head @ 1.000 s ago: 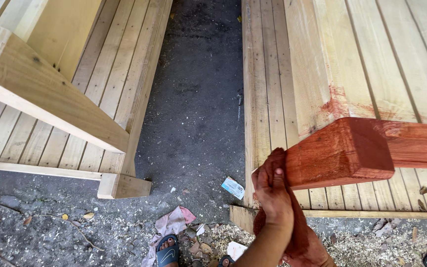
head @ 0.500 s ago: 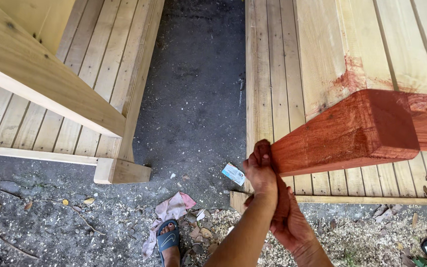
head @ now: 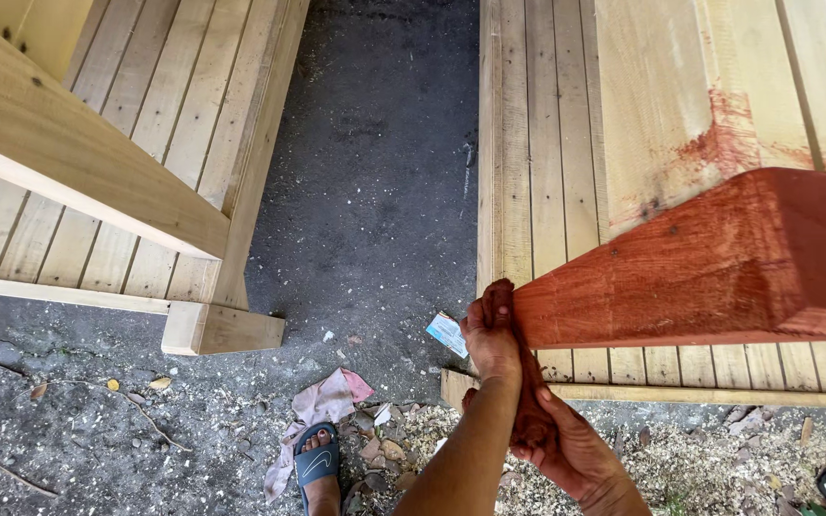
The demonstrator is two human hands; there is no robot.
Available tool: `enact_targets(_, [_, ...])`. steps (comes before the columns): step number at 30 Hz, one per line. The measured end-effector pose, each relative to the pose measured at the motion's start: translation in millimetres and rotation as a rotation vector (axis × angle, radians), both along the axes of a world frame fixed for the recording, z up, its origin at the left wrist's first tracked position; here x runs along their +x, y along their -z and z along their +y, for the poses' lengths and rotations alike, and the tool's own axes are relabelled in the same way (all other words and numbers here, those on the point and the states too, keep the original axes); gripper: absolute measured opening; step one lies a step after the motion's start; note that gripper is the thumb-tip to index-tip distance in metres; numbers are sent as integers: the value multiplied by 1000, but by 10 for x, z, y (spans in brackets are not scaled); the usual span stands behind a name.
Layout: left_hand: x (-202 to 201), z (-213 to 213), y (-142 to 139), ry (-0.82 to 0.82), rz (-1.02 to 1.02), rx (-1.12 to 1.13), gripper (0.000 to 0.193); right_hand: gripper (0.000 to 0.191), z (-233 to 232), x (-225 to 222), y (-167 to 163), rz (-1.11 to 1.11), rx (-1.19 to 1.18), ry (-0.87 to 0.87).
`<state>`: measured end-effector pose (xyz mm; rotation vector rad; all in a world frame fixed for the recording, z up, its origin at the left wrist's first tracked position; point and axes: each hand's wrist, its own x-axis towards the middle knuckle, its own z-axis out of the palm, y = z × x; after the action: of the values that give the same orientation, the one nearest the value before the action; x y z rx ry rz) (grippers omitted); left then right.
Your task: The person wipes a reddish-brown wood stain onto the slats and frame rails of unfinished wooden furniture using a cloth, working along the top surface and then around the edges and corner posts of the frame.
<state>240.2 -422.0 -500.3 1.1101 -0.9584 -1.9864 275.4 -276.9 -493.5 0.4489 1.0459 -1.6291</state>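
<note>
ground: dark gritty asphalt strip [head: 375,172], the open lane between the two wooden frames, bare down its middle; sawdust and dry leaves along the bottom edge.
right frame: pale slatted wood panel [head: 547,143], smooth planks running away from the viewer, red smears on the wide board; its near edge sits just behind the hands.
left frame: pale slatted wood panel [head: 145,143] with a thick unstained beam [head: 78,158] crossing it, square-cut end, sharp corners.
stained beam: red-brown square timber [head: 709,263], matt and grainy, coming in from the right (its far end is out of view); its cut end faces the lane, up against the hands.
rag: dark red cloth [head: 528,406], bunched, pressed to the beam's end face and trailing down between the hands.
left hand [head: 491,349]: fingers clenched on the rag at the beam's end corner.
right hand [head: 566,444]: below, fingers curled round the rag's lower tail.
small things: pink cloth scrap [head: 322,406] by a foot in a dark slide sandal [head: 317,463]; a small blue-white card [head: 447,333] just left of the hands.
</note>
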Motion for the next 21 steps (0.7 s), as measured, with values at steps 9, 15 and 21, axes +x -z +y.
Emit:
enact_targets(9, [-4,-92,11,20,-233,290,26,39,-131,-24,115,1,51,131])
enact_targets(15, [137,128,-326,41,-91,156,30,60,174,16,40,-9,-195,43])
enact_targets(21, [-4,-138,-105,-50,-113,366,14,46,-23,-37,254,-102,250,152])
